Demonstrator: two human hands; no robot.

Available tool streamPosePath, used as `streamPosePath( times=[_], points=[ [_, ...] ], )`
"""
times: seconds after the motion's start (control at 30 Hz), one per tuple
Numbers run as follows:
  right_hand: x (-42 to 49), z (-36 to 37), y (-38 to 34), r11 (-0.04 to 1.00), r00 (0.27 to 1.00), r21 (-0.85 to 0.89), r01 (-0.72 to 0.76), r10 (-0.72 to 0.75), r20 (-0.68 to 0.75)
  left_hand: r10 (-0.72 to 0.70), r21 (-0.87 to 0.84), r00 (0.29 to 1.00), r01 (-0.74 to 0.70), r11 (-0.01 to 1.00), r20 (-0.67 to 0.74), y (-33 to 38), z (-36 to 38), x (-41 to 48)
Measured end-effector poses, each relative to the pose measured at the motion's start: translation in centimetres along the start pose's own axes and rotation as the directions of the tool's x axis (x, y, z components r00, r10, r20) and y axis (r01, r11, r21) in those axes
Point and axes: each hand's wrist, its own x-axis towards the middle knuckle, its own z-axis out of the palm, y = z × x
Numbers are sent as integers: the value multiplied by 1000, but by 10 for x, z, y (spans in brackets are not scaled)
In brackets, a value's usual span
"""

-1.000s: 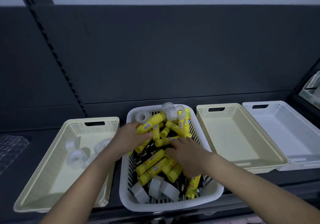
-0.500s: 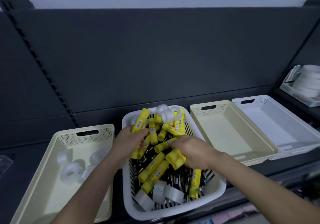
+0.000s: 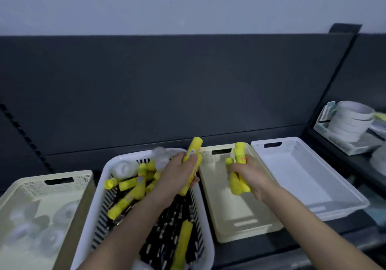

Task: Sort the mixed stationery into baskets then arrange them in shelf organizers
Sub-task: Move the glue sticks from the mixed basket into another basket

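A pale wall (image 3: 188, 2) fills the top, at 12 o'clock. Below it is a dark back board (image 3: 167, 86). A strip with holes (image 3: 23, 134) runs at 9 o'clock.

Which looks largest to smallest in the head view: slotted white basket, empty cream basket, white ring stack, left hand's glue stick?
1. Slotted white basket, though nearest the camera.
2. Empty cream basket.
3. White ring stack; farther off, so unsure.
4. Glue stick in left hand.

Blurred tape rolls (image 3: 49, 240) in edge-cropped basket (image 3: 83, 178)
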Motion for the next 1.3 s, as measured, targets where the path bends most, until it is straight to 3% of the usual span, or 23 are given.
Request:
streamPosePath(
  times=[0.2, 0.37, 0.5, 0.7, 0.8, 0.97, 1.1, 1.3],
  points=[
    [31, -36, 20, 962, 989, -246, -120, 137, 53, -69, 258, 997, 61, 964, 21, -15, 82, 33],
    [53, -36, 31, 934, 989, -356, -33, 82, 124, -105, 401, 990, 136, 906, -98, -37, 109, 51],
    [63, -33, 38, 889, 989, -458, -3, 71, 133, -87, 619, 983, 171, 766, -163, -52, 118, 59],
    [64, -31, 36, 836, 982, -542, 85, 23, 188, -114, 659, 983, 179, 730, -141, -52, 121, 56],
    [63, -31, 27, 712, 960, -666, 223, -41, 278, 60, 639, 995, 5, 770, -80, -39, 111, 46],
    [46, -16, 0, 620, 956, -729, 291, -156, 248, 278, 703, 958, -146, 696, -76, -23, 57, 21],
    [24, 18, -15, 571, 902, -698, 432, -267, 339, 286, 757, 951, -97, 646, -122, -27, -2, 3],
    [-9, 75, -17, 517, 795, -608, 602, -315, 518, 143, 857, 986, -3, 516, -82, -42, -72, -19]
  ],
)
